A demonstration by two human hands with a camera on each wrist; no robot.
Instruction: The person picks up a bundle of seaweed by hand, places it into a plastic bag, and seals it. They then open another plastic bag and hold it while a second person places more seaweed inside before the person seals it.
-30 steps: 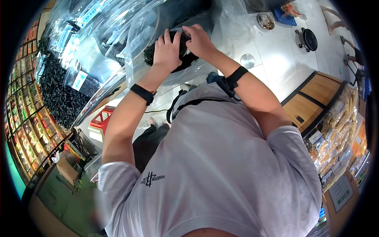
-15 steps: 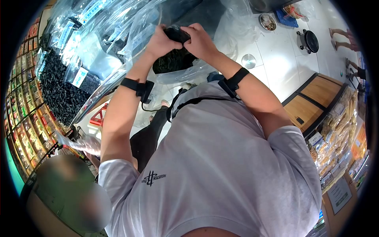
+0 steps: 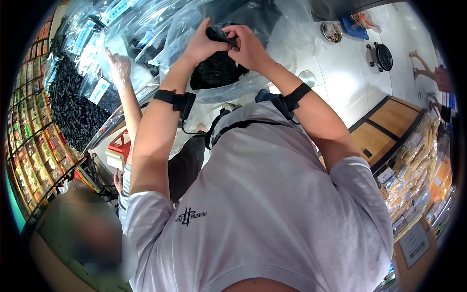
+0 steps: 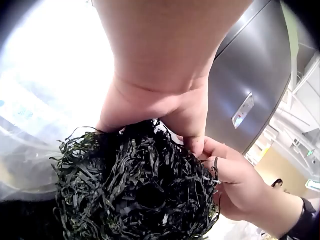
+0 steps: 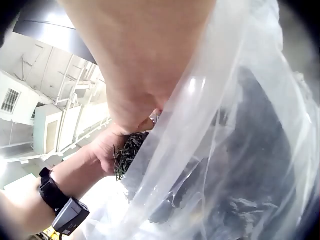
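Note:
A big clump of dark, shredded dried seaweed point(image 4: 135, 195) fills the lower part of the left wrist view, its strands loose and tangled. My left hand point(image 3: 200, 45) grips its top, with the thumb toward my right hand and the fingers partly hidden behind the dark strands. Close beside it, my right hand point(image 3: 248, 47) pinches the dark top edge with curled fingers. In the right wrist view some seaweed point(image 5: 131, 152) shows between the hands. A large clear plastic bag point(image 5: 200, 165) hangs in front of the right hand and hides most of its fingers.
Clear labelled bags point(image 3: 119, 63) and a heap of dark seaweed point(image 3: 78, 107) lie at the left. Another person's hand point(image 3: 119, 68) in clear plastic reaches over them. Right of me are a metal bowl point(image 3: 332, 32), a round black wheeled stand point(image 3: 383, 57) and a wooden cabinet point(image 3: 372, 138).
My left hand has turned from lying across the seaweed to gripping its top edge beside my right hand. Another person's arm has come in over the bags at left.

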